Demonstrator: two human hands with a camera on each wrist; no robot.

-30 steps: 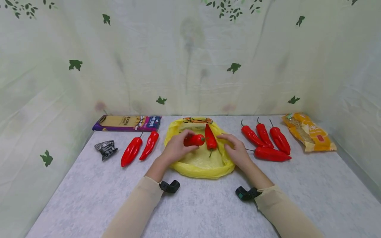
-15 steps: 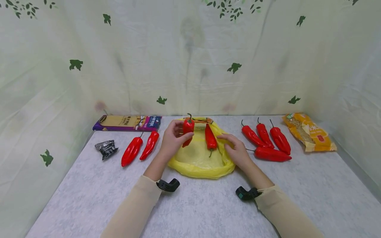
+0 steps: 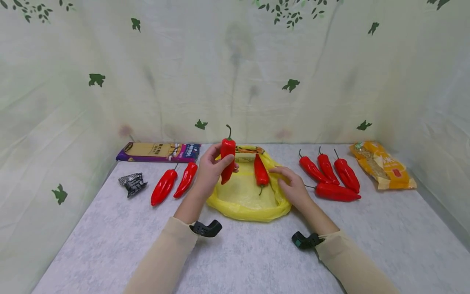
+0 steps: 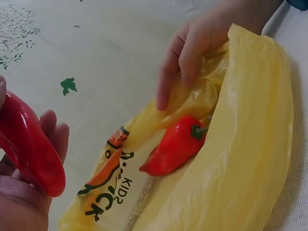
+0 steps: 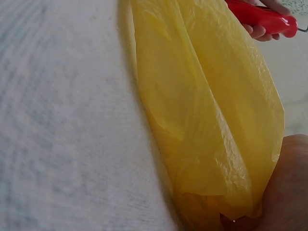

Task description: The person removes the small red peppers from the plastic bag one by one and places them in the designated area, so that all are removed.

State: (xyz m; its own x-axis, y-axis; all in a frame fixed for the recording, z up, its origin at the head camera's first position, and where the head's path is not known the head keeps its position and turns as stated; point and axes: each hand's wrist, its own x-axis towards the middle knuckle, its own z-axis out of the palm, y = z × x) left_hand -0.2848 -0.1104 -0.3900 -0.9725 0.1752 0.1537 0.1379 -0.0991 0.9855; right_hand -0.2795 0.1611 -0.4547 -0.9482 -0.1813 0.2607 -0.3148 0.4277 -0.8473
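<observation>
My left hand (image 3: 212, 167) grips a red chili pepper (image 3: 228, 159) upright, stem at the top, above the left rim of a yellow plastic bag (image 3: 240, 212). In the left wrist view the held pepper shows at the left edge, thumb and fingers around it. Inside the mouth of the bag lies another red pepper (image 4: 174, 147), its green stem pointing toward me. My right hand (image 3: 291, 185) rests at the right rim of the bag, fingers loosely extended over the plastic. The wrist view on that side shows mostly the bag's outer wall.
Two red peppers (image 3: 164, 187) lie left of the bag, near a small black packet (image 3: 133, 184). A purple and tan package (image 3: 159, 152) sits at the back left. Several red peppers (image 3: 338, 192) are grouped on the right, beside an orange food bag (image 3: 383, 165).
My left hand has raised the pepper out of the bag's mouth and moved slightly left, turning it from lying toward me to upright. The right hand stays at the rim.
</observation>
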